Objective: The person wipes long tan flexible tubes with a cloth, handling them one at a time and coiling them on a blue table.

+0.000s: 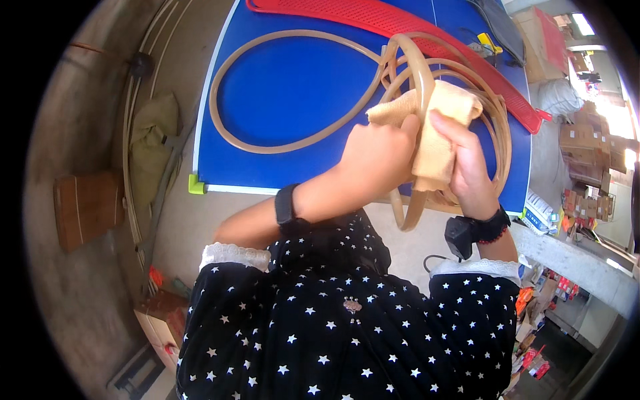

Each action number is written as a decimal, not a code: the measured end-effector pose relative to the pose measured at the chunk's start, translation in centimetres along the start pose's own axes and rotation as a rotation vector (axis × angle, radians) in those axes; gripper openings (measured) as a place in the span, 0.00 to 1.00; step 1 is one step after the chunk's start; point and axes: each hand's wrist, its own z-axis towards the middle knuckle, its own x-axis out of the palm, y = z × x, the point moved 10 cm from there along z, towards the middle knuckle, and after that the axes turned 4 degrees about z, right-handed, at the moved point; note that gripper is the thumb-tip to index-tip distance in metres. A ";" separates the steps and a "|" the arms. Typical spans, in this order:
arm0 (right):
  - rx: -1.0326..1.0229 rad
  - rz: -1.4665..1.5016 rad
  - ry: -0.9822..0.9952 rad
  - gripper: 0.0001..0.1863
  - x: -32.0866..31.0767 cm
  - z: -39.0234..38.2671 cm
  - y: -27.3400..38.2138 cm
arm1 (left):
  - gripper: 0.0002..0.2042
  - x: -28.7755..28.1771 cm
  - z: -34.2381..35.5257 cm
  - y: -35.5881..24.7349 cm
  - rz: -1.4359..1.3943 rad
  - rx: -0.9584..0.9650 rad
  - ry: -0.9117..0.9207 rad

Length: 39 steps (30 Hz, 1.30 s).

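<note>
- The left hand [381,150] was closed in a fist on the left flap of a pale-yellow cloth [435,157], just beside a tan flexible hose [248,144]; its palm was hidden.
- The right hand [472,165] was clamped on the cloth's right side, thumb in front, fingers mostly hidden behind.
- The cloth lay against a raised length of hose, which emerged above and below it; how far it wrapped round was unclear.
- The remaining hose lay on the blue tabletop [233,170]: one wide loop at left, several coils at right.
- A red perforated strip [363,12] crossed the far side, passing behind the coils.
- A green corner piece [196,185] capped the near left corner.
</note>
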 end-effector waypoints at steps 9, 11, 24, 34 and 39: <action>0.000 -0.190 -0.012 0.19 0.9 1.4 -3.5 | 0.06 -1.8 -6.4 5.4 -0.355 -0.126 -0.332; -0.015 -0.200 -0.038 0.19 0.9 1.5 -3.5 | 0.16 -2.1 -7.1 7.6 -0.354 -0.243 -0.337; -0.076 -0.106 0.017 0.16 -0.5 2.3 -6.7 | 0.10 5.0 -8.0 6.3 -0.326 -0.344 -0.061; -0.062 -0.381 0.118 0.14 -5.8 0.4 -7.4 | 0.24 9.6 -5.2 6.9 -1.232 -0.631 0.004; -0.250 -0.835 0.076 0.14 -6.2 1.6 -7.9 | 0.20 13.0 -3.4 8.8 -1.212 -0.802 -0.187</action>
